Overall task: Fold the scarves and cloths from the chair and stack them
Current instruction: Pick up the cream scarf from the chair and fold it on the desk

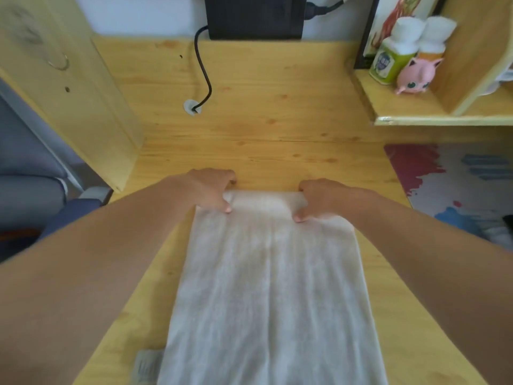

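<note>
Fingers and thumb of the left hand [208,190] pinch the far left corner of a pale grey terry cloth [266,287]; the right hand [319,200] pinches the far right corner the same way, likely to keep that edge straight for a fold. From between the hands the cloth runs back toward the person on the yellow pine desk [263,107], long axis lengthwise. A smaller grey cloth piece [145,365] peeks out beside its near left edge.

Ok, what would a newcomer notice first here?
Two bare arms reach in, and the left hand and right hand each pinch a far corner of a long white towel lying on the wooden desk. Next, the pink toy on the right-hand shelf.
</note>
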`<state>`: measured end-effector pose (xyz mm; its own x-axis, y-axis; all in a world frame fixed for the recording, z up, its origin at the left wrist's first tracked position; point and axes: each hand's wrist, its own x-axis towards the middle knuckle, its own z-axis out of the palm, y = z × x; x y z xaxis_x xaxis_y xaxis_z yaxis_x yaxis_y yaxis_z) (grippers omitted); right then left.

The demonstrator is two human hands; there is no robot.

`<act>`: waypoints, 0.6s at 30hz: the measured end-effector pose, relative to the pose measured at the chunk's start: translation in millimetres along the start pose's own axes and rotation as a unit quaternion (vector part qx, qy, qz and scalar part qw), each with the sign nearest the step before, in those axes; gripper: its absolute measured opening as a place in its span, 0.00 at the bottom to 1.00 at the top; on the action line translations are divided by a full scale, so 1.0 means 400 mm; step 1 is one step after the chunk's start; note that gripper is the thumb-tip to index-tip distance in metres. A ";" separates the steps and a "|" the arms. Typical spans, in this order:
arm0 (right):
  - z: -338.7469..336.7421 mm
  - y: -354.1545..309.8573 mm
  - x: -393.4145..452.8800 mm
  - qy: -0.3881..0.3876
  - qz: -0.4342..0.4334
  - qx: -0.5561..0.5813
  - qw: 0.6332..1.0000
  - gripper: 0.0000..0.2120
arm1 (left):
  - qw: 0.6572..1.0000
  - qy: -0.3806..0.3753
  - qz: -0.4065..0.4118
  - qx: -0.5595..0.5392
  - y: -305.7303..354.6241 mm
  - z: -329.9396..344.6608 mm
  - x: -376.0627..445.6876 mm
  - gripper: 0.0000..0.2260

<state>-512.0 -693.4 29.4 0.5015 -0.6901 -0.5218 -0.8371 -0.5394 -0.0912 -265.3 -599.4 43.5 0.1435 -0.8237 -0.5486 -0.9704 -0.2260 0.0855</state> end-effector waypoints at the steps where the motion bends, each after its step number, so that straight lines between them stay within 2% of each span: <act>1: -0.008 -0.013 -0.008 0.018 0.006 -0.013 1.000 0.23 | 1.000 0.003 0.002 -0.004 0.001 -0.003 0.001 0.25; 3: -0.023 -0.033 -0.023 0.141 0.002 -0.094 0.986 0.19 | 0.997 0.072 -0.003 0.004 0.003 -0.013 -0.010 0.14; 5: -0.045 -0.047 -0.063 0.277 -0.018 -0.118 0.954 0.17 | 0.980 0.186 0.002 -0.066 -0.004 -0.025 -0.047 0.06; 7: -0.064 -0.049 -0.118 0.365 -0.072 -0.088 0.924 0.15 | 0.951 0.268 0.021 -0.155 -0.023 -0.036 -0.123 0.08; 9: -0.055 -0.032 -0.187 0.427 -0.141 -0.085 0.889 0.13 | 0.936 0.299 0.035 -0.181 -0.035 -0.028 -0.216 0.08; 11: -0.015 -0.020 -0.263 0.453 -0.167 -0.091 0.871 0.13 | 0.935 0.307 0.053 -0.169 -0.024 0.007 -0.317 0.10; 14: 0.083 -0.013 -0.367 0.436 -0.173 -0.082 0.879 0.16 | 0.933 0.315 0.082 -0.154 0.010 0.113 -0.450 0.15; 18: 0.215 -0.019 -0.491 0.420 -0.212 -0.057 0.880 0.18 | 0.929 0.347 0.105 -0.072 0.035 0.278 -0.553 0.21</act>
<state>-623.0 -512.0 59.6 0.7888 -0.5018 0.3550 -0.5317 -0.8468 -0.0155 -332.2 -362.6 73.4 0.0927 -0.9832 0.1571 -0.9621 -0.0478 0.2686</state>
